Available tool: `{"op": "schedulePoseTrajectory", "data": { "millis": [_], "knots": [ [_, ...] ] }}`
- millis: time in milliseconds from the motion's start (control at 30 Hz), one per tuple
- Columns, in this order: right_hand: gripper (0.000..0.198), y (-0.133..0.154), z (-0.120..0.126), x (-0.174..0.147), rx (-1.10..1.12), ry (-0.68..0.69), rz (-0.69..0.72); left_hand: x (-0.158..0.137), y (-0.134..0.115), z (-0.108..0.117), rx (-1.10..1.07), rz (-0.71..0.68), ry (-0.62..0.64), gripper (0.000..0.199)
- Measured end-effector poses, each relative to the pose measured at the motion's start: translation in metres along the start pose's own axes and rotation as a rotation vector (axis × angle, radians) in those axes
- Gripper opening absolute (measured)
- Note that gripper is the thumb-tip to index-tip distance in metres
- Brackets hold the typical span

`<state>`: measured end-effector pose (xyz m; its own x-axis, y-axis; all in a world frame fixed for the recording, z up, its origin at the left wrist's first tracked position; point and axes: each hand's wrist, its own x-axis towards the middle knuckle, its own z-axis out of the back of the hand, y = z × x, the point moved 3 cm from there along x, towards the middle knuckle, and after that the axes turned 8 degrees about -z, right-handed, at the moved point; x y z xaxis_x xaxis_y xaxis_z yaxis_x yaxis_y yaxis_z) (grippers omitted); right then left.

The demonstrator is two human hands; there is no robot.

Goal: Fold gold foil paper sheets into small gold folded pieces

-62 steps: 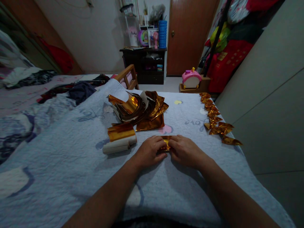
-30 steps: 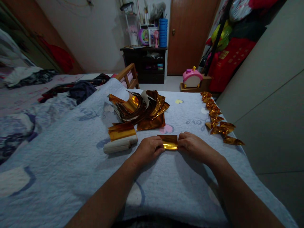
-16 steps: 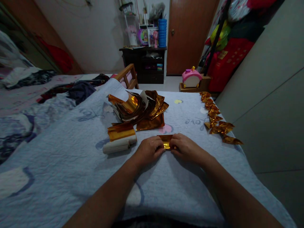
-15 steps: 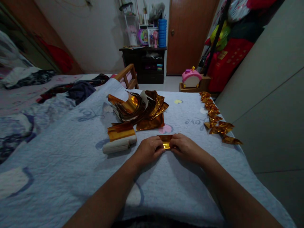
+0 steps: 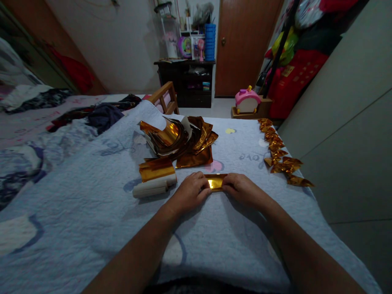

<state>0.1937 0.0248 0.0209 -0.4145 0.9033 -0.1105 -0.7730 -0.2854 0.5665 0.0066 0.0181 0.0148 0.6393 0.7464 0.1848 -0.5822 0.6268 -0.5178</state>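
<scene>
A folded piece of gold foil paper (image 5: pixel 216 183) lies low over the bed cover, stretched between my two hands. My left hand (image 5: pixel 193 188) grips its left end, fingers closed on it. At the right end, my right hand (image 5: pixel 238 187) pinches it between thumb and fingers. My fingers cover both ends. Beyond my hands rests a fanned, curled stack of gold foil sheets (image 5: pixel 171 136). Left of my left hand is a partly rolled foil sheet (image 5: pixel 150 188), its pale backing outward and some gold showing.
Several folded gold foil pieces (image 5: pixel 277 151) form a line along the right edge of the pale blue bed cover (image 5: pixel 101 212). A wooden chair (image 5: pixel 167 98) stands past the far edge, near a dark cabinet (image 5: pixel 186 83). Dark clothes (image 5: pixel 105 116) lie at the left.
My hands have shifted slightly apart, and more of the gold surface shows between them. The stack and the folded pieces stay in place.
</scene>
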Motion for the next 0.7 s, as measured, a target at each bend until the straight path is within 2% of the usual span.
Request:
{"op": "schedulePoseTrajectory", "data": {
  "millis": [133,300,700],
  "knots": [
    [0.019,-0.0041,-0.0048,0.002,-0.081,-0.053,-0.031,0.0011,0.0032,-0.0029,0.06,0.041,-0.009,0.019],
    [0.02,-0.0055,-0.007,0.0019,-0.149,-0.053,-0.071,0.0021,0.0045,-0.0057,0.119,0.069,-0.008,0.021],
    [0.016,-0.0056,-0.0048,0.0,-0.19,-0.04,-0.127,0.0029,0.006,-0.0046,0.06,0.177,-0.042,0.015]
  ]
}}
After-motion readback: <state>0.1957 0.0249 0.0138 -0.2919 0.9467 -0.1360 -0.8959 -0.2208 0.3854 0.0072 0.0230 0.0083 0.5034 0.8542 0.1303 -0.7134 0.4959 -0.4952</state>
